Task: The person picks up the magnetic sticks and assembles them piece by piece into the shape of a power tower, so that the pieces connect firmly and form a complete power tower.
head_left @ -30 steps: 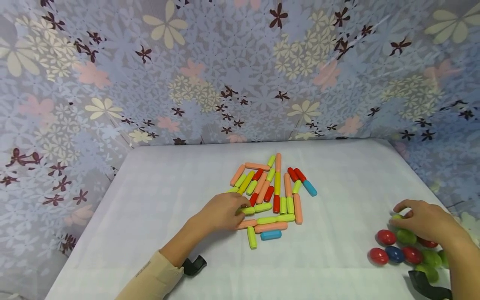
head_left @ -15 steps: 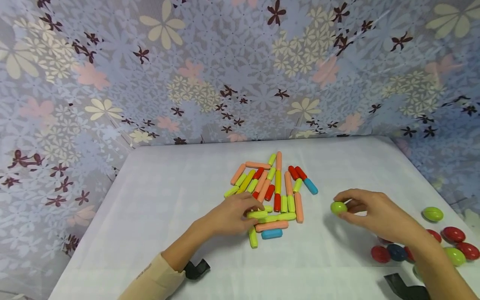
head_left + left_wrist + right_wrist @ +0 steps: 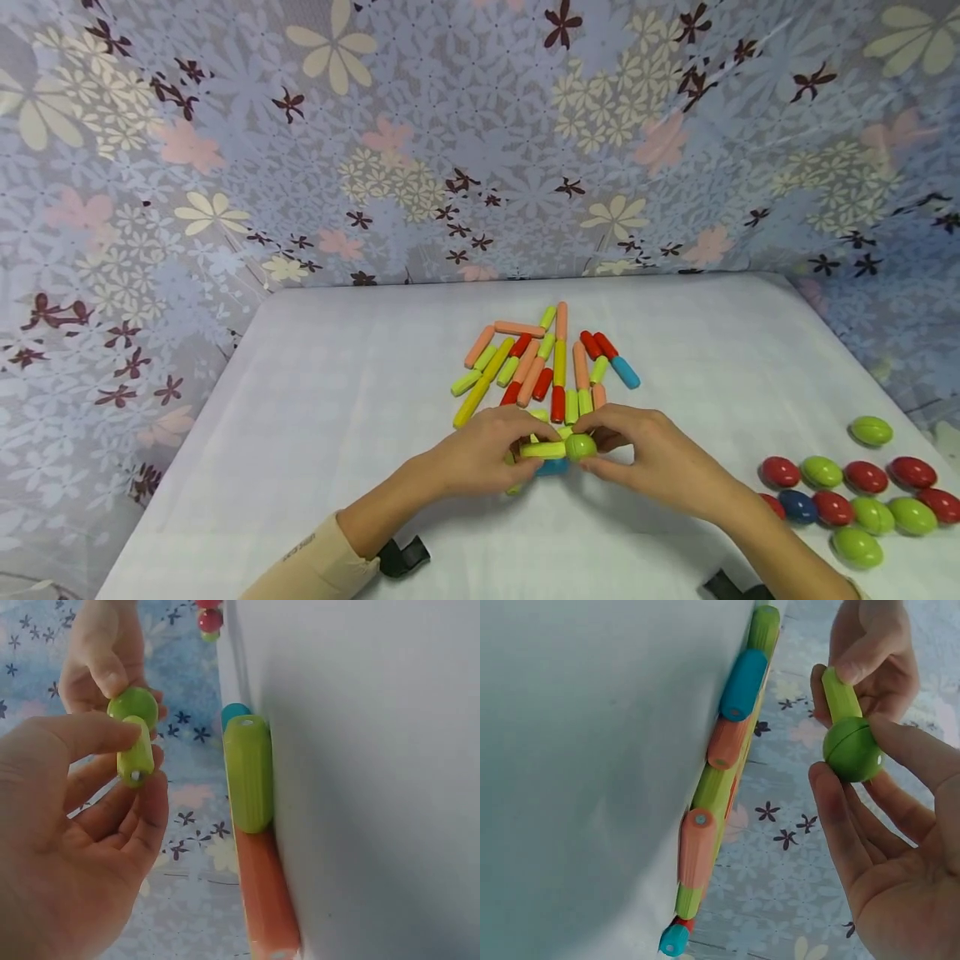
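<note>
My right hand (image 3: 648,446) has moved left since the earlier frame, bringing its green ball (image 3: 581,447) to the end of the green stick (image 3: 543,451) in my left hand (image 3: 487,450). On my beige left sleeve (image 3: 318,554), small dark print is too tiny to read. My left thumb and fingers pinch the stick, my right ones the ball, both raised off the white-covered table (image 3: 337,400). Loose red, green and blue balls (image 3: 822,472) lie to my right; coloured sticks (image 3: 480,383) lie beyond my hands. Behind the table hangs a bluish-grey flowered cloth (image 3: 450,108).
</note>
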